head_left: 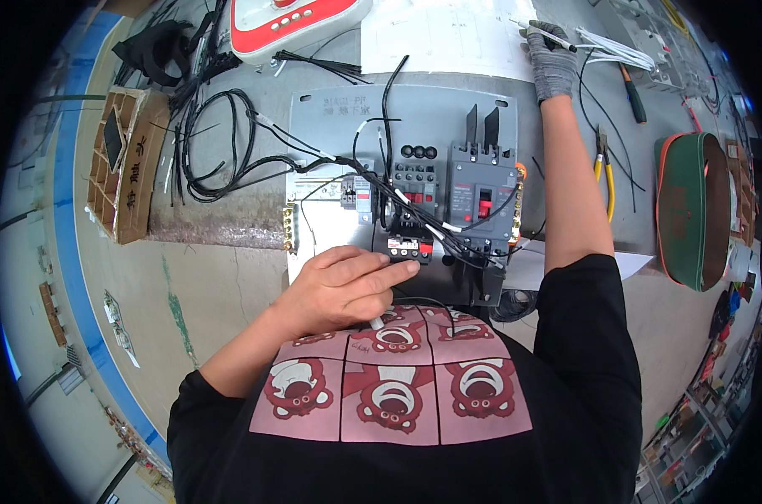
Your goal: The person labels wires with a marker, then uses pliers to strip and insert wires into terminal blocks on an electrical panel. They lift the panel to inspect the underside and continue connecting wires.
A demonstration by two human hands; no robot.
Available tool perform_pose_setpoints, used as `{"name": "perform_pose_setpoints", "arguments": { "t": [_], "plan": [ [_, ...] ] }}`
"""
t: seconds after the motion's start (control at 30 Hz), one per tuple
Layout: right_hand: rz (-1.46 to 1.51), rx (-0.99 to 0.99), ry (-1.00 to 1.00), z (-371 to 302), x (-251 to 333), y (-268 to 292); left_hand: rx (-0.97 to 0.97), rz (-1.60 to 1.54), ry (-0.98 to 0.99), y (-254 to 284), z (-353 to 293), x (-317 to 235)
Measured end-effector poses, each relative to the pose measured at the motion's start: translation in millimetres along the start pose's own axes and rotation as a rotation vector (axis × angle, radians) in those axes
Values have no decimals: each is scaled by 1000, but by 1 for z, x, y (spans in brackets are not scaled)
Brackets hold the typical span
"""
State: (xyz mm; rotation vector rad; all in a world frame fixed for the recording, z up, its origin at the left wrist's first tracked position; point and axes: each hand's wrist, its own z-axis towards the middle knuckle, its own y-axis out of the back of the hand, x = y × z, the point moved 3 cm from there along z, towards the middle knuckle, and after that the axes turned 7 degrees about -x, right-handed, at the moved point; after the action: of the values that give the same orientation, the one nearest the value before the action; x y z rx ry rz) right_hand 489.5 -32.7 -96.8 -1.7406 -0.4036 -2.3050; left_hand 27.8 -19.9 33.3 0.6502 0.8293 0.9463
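Note:
My left hand (pixel 343 290) is bare and closed at the near edge of a grey metal mounting plate (pixel 330 109). A thin black wire (pixel 435 301) curves out from its fingers, and a small white end pokes out below them; the grip itself is partly hidden. Just beyond the fingertips sits a black relay (pixel 410 247) below a contactor (pixel 414 181). To the right of these is a grey circuit breaker (pixel 481 197) with a red switch. My right hand (pixel 553 63), in a grey glove, reaches far forward over a paper drawing (pixel 448 38), closed around a slim dark pen-like tool.
A coiled black wire bundle (pixel 221 151) runs across the plate. Yellow-handled pliers (pixel 603 172), a screwdriver (pixel 633 94) and white cables (pixel 616 50) lie at the right, beside a green pouch (pixel 691 210). A divided cardboard box (pixel 129 168) stands left, a red-and-white device (pixel 293 25) behind.

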Motion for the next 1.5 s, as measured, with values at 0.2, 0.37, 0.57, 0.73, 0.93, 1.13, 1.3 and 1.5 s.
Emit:
{"name": "perform_pose_setpoints", "arguments": {
  "t": [0.2, 0.37, 0.57, 0.73, 0.93, 1.13, 1.3, 1.5],
  "plan": [
    [-291, -42, 307, -2, 12, -2, 40, -84, 25, 3, -2, 2],
    [42, -57, -48, -13, 22, -5, 25, -109, 21, -2, -5, 6],
    [95, -30, -92, -14, 28, -8, -3, -75, 8, -5, -5, 6],
    [103, -5, -110, -18, 30, -4, -53, -85, 10, -6, -4, 8],
    [89, 144, -36, -27, 51, -21, -21, -81, 30, -10, -13, 9],
    [87, 253, -108, -40, 45, -32, -24, -86, 33, -10, -14, 9],
    [76, 277, -94, -43, 47, -30, -9, -97, 44, -9, -11, 10],
    [37, 306, -99, -45, 51, -33, -29, -66, 42, -7, -9, 8]
  ]
}}
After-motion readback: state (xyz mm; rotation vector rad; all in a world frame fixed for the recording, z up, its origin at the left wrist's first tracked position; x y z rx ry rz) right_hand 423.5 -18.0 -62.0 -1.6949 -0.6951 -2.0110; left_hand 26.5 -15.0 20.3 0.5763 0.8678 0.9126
